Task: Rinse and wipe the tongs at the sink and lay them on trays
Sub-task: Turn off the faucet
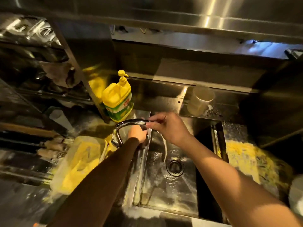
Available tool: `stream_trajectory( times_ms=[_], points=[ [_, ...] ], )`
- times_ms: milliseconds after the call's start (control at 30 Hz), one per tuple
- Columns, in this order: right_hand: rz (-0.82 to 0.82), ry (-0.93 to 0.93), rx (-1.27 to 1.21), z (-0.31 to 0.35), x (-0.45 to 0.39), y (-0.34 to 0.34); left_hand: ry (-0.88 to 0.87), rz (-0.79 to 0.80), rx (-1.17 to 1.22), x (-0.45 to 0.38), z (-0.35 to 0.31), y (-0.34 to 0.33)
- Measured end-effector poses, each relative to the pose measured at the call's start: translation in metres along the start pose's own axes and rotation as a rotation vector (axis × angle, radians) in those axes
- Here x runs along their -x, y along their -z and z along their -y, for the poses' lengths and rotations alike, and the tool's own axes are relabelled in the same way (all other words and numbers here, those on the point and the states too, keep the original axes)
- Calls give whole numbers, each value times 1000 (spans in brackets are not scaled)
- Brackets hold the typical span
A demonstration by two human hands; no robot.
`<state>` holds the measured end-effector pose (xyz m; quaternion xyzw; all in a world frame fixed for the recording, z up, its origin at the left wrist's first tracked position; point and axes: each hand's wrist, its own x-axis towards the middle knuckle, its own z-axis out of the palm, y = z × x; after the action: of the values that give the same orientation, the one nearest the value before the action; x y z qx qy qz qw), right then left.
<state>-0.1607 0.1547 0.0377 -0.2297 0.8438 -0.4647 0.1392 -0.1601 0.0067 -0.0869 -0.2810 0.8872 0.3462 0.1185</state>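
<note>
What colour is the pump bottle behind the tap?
Yellow, with a green-and-white label; head view.

Head view, steeply down over sink (164, 185)

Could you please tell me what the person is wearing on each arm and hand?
The left arm has a long dark brown sleeve reaching the wrist; the left hand is bare. The right arm is bare, with no sleeve in view, and the right hand wears no glove.
</note>
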Motion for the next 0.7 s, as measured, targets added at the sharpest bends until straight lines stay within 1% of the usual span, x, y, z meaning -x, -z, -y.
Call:
stream_trajectory(
  times_ms=[100, 167, 267, 333, 367, 433, 500, 533, 567, 600, 667, 700],
  points=[
    [22, 13, -12, -6, -5, 3, -53, 31, -188, -11, -6, 11],
    [31, 4, -2, -8, -9, 3, -20, 29, -379, -12, -2, 15],
    [27, -9, 50, -5, -10, 5, 150, 71, -678, -7, 2, 14],
    [37, -11, 75, -4, -10, 6, 290, 116, -814, 5, 0, 14],
    [40, -14, 86, -3, -10, 6, 362, 155, -849, 12, -2, 16],
    [35, -25, 98, -3, -11, 5, 442, 277, -780, 13, 5, 9],
    [28, -29, 109, -3, -13, 4, 463, 357, -835, 17, 4, 9],
    [26, -32, 112, -4, -13, 4, 443, 340, -944, 17, 1, 11],
    [19, -34, 112, -7, -14, 2, 408, 309, -982, 17, -1, 12],
    [27, -46, 108, -7, -14, -1, 316, 278, -1055, 10, 3, 10],
    [33, -70, 93, -9, -12, -4, 215, 251, -1085, 4, 3, 13],
    [32, -79, 69, -10, -13, -7, 230, 243, -1050, 6, 4, 16]
  ],
)
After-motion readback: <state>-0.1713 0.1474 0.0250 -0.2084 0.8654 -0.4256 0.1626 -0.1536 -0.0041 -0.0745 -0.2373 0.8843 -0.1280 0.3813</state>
